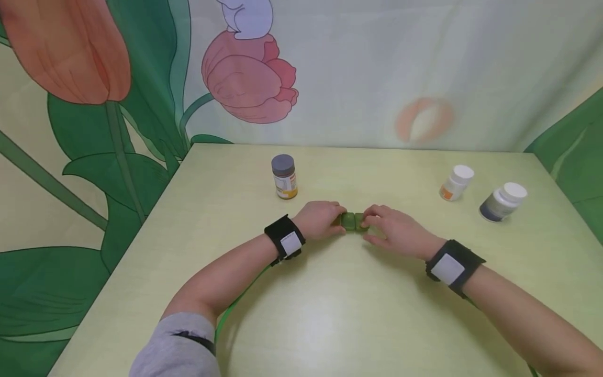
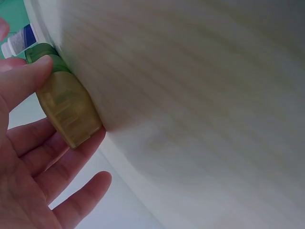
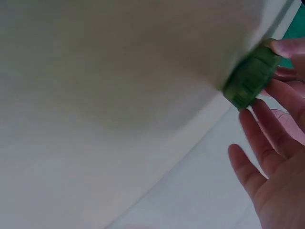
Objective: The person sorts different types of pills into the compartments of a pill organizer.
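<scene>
A small segmented pill organizer [image 1: 348, 221], with green compartments and an amber end, lies on the table between the two hands. My left hand [image 1: 320, 220] pinches its amber end, the thumb lying over the side where amber meets green in the left wrist view. Beyond that thumb, the green part [image 2: 59, 64] shows. From the other side my right hand [image 1: 398, 230] grips the green end [image 3: 252, 76], thumb along one side and fingertips against the other. Fingers cover parts of both ends.
A brown bottle with a grey cap [image 1: 285, 180] stands behind the left hand. Two white-capped bottles, one with an orange label patch [image 1: 455, 184] and one with a dark band [image 1: 501, 203], stand at the back right. A printed curtain [image 1: 358, 73] hangs behind the table [image 1: 311, 314].
</scene>
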Tool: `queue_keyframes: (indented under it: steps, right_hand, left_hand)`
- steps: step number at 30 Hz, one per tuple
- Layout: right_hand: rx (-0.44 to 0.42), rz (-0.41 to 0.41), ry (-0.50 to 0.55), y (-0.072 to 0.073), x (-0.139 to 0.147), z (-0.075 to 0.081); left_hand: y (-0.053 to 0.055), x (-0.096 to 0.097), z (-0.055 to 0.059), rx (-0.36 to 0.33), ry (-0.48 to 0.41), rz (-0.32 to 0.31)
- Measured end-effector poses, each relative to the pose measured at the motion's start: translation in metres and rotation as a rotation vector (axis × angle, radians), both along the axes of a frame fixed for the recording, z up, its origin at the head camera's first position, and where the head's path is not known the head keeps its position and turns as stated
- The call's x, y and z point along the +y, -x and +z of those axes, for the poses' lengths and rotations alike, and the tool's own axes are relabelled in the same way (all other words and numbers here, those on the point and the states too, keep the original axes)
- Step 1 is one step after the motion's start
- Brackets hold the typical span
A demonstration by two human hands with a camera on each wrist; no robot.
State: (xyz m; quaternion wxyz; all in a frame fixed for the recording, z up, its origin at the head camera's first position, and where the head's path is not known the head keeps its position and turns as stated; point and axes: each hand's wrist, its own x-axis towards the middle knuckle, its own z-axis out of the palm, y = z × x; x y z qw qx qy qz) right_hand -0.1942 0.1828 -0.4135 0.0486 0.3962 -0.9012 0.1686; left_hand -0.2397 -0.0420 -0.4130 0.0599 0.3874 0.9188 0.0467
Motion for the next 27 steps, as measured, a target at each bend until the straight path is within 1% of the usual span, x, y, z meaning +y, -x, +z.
queue_keyframes:
  steps: [4, 8, 11, 15, 18, 22, 24, 27]
  right_hand:
    - [-0.028, -0.024, 0.036, 0.002, 0.0, -0.004]
    - [-0.037, -0.022, 0.052, 0.002, -0.002, -0.005]
    - [-0.03, -0.028, 0.042, 0.003, -0.002, -0.004]
    - [-0.018, -0.035, 0.018, 0.003, -0.004, -0.001]
    - [0.014, -0.046, -0.006, 0.005, -0.009, 0.002]
    - [0.085, -0.061, -0.068, 0.012, -0.021, 0.004]
    - [0.1, -0.06, -0.109, 0.016, -0.028, 0.003]
    - [0.098, -0.049, -0.155, 0.021, -0.036, 0.001]
  left_hand:
    - [0.004, -0.002, -0.003, -0.041, -0.032, 0.009]
    - [0.007, -0.009, -0.006, -0.095, -0.05, 0.056]
    - [0.009, -0.015, -0.004, -0.12, -0.06, 0.081]
    - [0.009, -0.02, -0.004, -0.106, -0.079, 0.076]
    - [0.008, -0.02, -0.003, -0.084, -0.08, 0.062]
    - [0.008, -0.017, 0.002, -0.071, -0.062, 0.046]
    - [0.008, -0.016, 0.003, -0.068, -0.054, 0.046]
    - [0.007, -0.017, 0.004, -0.07, -0.047, 0.049]
